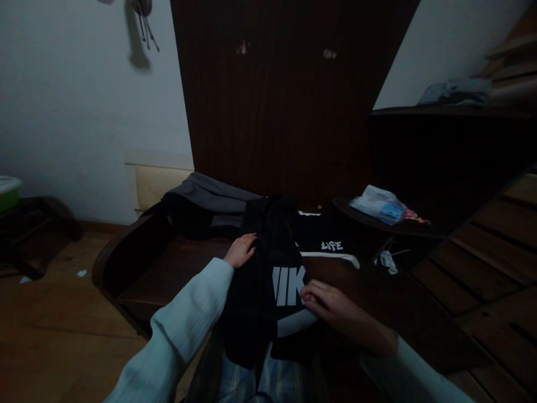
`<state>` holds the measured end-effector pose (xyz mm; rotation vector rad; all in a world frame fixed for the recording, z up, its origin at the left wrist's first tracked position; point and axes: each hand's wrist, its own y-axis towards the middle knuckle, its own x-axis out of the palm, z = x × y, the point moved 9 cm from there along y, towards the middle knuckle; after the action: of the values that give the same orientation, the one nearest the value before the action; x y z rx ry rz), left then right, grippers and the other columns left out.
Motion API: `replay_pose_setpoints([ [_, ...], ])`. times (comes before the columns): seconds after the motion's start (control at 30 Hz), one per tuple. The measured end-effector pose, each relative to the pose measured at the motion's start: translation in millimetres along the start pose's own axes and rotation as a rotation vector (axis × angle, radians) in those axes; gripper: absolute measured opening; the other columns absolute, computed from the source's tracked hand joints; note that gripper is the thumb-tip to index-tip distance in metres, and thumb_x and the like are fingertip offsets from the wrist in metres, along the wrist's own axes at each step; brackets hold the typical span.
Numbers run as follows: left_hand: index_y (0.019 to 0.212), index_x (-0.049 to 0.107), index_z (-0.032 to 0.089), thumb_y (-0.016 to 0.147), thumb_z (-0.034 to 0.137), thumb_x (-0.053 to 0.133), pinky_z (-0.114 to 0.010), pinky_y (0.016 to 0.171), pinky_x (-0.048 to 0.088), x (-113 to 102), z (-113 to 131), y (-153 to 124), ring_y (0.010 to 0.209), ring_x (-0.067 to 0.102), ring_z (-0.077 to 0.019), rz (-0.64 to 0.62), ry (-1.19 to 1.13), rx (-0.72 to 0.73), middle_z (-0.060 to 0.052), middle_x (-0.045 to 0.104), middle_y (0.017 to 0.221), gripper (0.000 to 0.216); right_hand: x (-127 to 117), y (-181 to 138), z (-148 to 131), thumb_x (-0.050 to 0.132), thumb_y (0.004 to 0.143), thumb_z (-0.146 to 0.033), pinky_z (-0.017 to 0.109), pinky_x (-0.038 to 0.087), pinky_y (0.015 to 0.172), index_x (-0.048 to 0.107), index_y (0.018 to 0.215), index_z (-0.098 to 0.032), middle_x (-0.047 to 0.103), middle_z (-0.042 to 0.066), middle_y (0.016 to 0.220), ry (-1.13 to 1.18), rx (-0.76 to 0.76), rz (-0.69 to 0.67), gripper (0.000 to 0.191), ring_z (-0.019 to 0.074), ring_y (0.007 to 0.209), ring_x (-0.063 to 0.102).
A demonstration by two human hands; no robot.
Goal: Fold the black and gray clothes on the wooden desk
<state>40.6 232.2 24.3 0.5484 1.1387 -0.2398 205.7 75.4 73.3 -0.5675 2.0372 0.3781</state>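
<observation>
A black garment [268,291] with large white letters lies across a dark wooden table [168,274] and hangs over its near edge onto my lap. My left hand [240,250] rests on the garment's upper left edge with its fingers curled over the cloth. My right hand [325,302] lies on the white print at the right, fingers bent and pinching the fabric. A second black garment [323,238] with small white lettering lies behind it.
A grey and black garment [205,201] is heaped at the table's far left. A plastic bag [380,204] sits on a dark round shelf at right. Dark wooden panelling [277,95] stands behind. Folded cloth [455,90] lies on a high shelf.
</observation>
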Motion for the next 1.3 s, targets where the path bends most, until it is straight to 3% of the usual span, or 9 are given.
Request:
replay_pose_setpoints([
  [0.13,0.119,0.045,0.015,0.080,0.023,0.041,-0.036,0.101,0.030,0.3,0.9,-0.9,0.122,0.036,-0.0190,0.016,0.007,0.016,-0.009,0.043,0.130,0.040,3.2,65.3,-13.1,0.050,0.079,-0.026,0.022,0.045,0.068,0.049,0.107,-0.017,0.059,0.003,0.093,0.179,-0.094,-0.134,0.030,0.0095,0.074,0.056],
  [0.27,0.118,0.045,0.015,0.080,0.021,0.043,-0.035,0.101,0.030,-1.1,2.3,-2.0,0.121,0.037,-0.0184,0.019,0.004,0.018,-0.009,0.044,0.130,0.039,2.3,144.6,19.1,0.055,0.076,-0.023,0.022,0.043,0.066,0.053,0.102,-0.012,0.061,0.005,0.085,0.093,0.059,0.104,0.028,0.0109,0.073,0.056],
  [0.4,0.115,0.048,0.012,0.078,0.014,0.043,-0.033,0.100,0.030,-12.3,8.4,-4.8,0.119,0.040,-0.0176,0.026,-0.012,0.023,-0.011,0.048,0.126,0.038,13.8,181.6,57.5,0.061,0.069,-0.024,0.021,0.038,0.057,0.059,0.081,-0.011,0.060,0.002,0.067,0.077,0.259,0.262,0.018,0.0118,0.062,0.054],
  [0.5,0.105,0.054,0.015,0.078,0.014,0.041,-0.032,0.095,0.034,-35.1,26.1,-18.3,0.110,0.047,-0.0170,0.098,-0.012,0.019,-0.009,0.055,0.116,0.030,21.4,185.0,71.3,0.061,0.067,-0.026,0.020,0.035,0.053,0.058,0.067,-0.013,0.058,0.000,0.062,0.111,0.264,0.301,0.014,0.0108,0.058,0.051],
  [0.6,0.084,0.058,0.017,0.080,0.027,0.043,-0.029,0.078,0.041,-49.3,53.7,-49.9,0.086,0.056,-0.0170,0.088,0.026,-0.054,-0.005,0.061,0.089,0.018,24.2,182.2,78.6,0.058,0.068,-0.030,0.020,0.034,0.053,0.057,0.064,-0.015,0.055,-0.002,0.060,0.158,0.230,0.334,0.016,0.0100,0.057,0.050],
  [0.73,0.067,0.054,0.018,0.078,0.043,0.045,-0.024,0.060,0.038,-32.8,91.9,-104.9,0.067,0.054,-0.0132,-0.094,0.030,-0.143,-0.001,0.057,0.072,0.028,22.1,181.6,82.5,0.059,0.062,-0.028,0.021,0.033,0.052,0.053,0.058,-0.016,0.051,-0.004,0.054,0.375,0.141,0.430,0.014,0.0103,0.054,0.048],
  [0.83,0.068,0.052,0.019,0.076,0.040,0.048,-0.024,0.060,0.036,-18.0,97.7,-131.0,0.069,0.054,-0.0141,-0.143,0.071,-0.248,-0.001,0.056,0.071,0.022,23.0,183.7,85.6,0.060,0.059,-0.027,0.022,0.034,0.052,0.050,0.056,-0.017,0.050,-0.005,0.052,0.439,0.129,0.458,0.014,0.0106,0.053,0.048],
  [1.03,0.078,0.049,0.018,0.076,0.023,0.044,-0.025,0.063,0.037,-14.6,89.5,-131.1,0.074,0.056,-0.0152,-0.147,0.132,-0.335,-0.003,0.058,0.077,0.008,25.2,182.3,91.7,0.053,0.061,-0.017,0.020,0.034,0.048,0.047,0.069,-0.019,0.046,-0.008,0.053,0.531,0.141,0.487,0.010,0.0085,0.047,0.045],
  [1.3,0.079,0.049,0.019,0.079,0.024,0.037,-0.025,0.058,0.037,-34.7,105.0,-115.1,0.069,0.059,-0.0154,-0.165,0.186,-0.325,-0.002,0.060,0.076,0.014,26.5,183.4,86.0,0.045,0.067,-0.011,0.019,0.035,0.048,0.057,0.069,-0.017,0.046,-0.007,0.051,0.572,0.110,0.430,0.014,0.0078,0.045,0.045],
])
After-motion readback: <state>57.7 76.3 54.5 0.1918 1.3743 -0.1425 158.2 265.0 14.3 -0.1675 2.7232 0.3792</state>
